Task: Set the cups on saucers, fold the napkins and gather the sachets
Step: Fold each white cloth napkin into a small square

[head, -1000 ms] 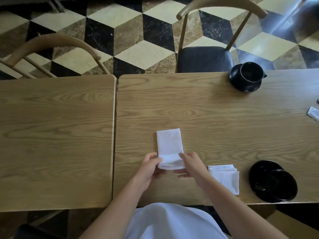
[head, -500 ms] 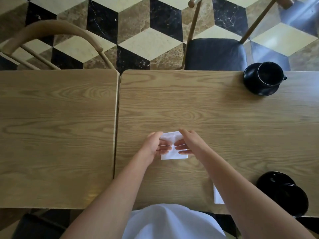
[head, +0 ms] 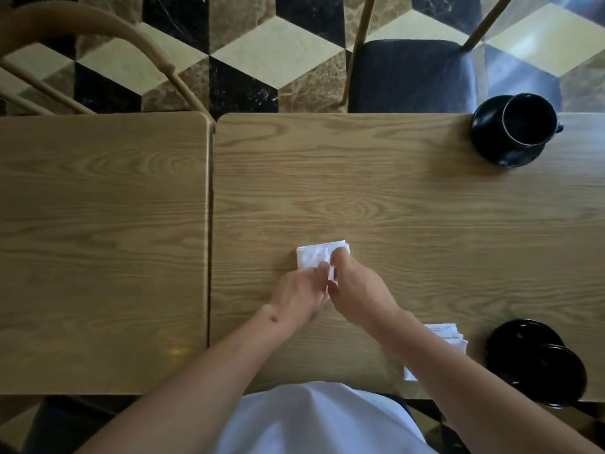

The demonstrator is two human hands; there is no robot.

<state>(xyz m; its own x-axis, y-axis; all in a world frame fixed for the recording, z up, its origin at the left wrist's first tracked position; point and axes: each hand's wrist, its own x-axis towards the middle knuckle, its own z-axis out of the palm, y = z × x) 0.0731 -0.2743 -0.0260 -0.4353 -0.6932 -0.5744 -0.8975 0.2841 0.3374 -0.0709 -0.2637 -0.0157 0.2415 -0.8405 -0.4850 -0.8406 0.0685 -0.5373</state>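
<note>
A white napkin [head: 314,255], folded into a small square, lies on the right-hand wooden table [head: 409,217]. My left hand [head: 299,294] and my right hand [head: 355,290] rest side by side on its near edge, fingertips pressing it flat. More folded white napkins [head: 450,335] lie stacked near the front edge, partly hidden by my right forearm. A black cup [head: 527,124] stands on a black saucer [head: 501,149] at the far right. Another black cup [head: 556,375] sits on a black saucer [head: 510,339] at the near right corner. No sachets are in view.
A second wooden table [head: 101,250] abuts on the left with a narrow gap between. A chair with a dark seat [head: 409,73] stands behind the right table, and a curved wooden chair back [head: 82,27] behind the left one. The floor is patterned tile.
The long napkin has been folded away from me into a small square. Both hands moved forward with it and now press on it. The camera has tilted down.
</note>
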